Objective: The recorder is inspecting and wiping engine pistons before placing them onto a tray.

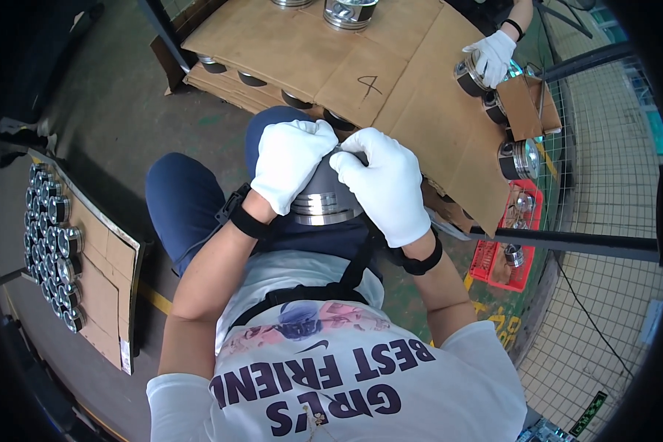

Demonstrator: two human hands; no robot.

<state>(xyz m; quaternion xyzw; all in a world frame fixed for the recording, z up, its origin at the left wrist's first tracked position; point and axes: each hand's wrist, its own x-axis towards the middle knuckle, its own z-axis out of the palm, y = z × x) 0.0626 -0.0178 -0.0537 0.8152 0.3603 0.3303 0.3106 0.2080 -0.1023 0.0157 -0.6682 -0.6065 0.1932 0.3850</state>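
Note:
A large engine piston (323,208) rests over my lap, its dark grey skirt up and its silver ring-groove end toward me. My left hand (293,163), in a white glove, is closed at the skirt's upper left edge, fingers curled in. Opposite it, my white-gloved right hand (387,184) grips the upper right side, thumb and fingers bent together near the rim. Both sets of fingertips meet close to each other at the far edge of the piston. Whether anything small is pinched between them is hidden by the gloves.
A cardboard-covered stack (412,96) stands ahead, with pistons on and under it. At the far right a co-worker's gloved hand (493,57) touches a piston (470,76). A red crate (482,259) is at the right; a cardboard-lined pallet (99,295) with many pistons lies left.

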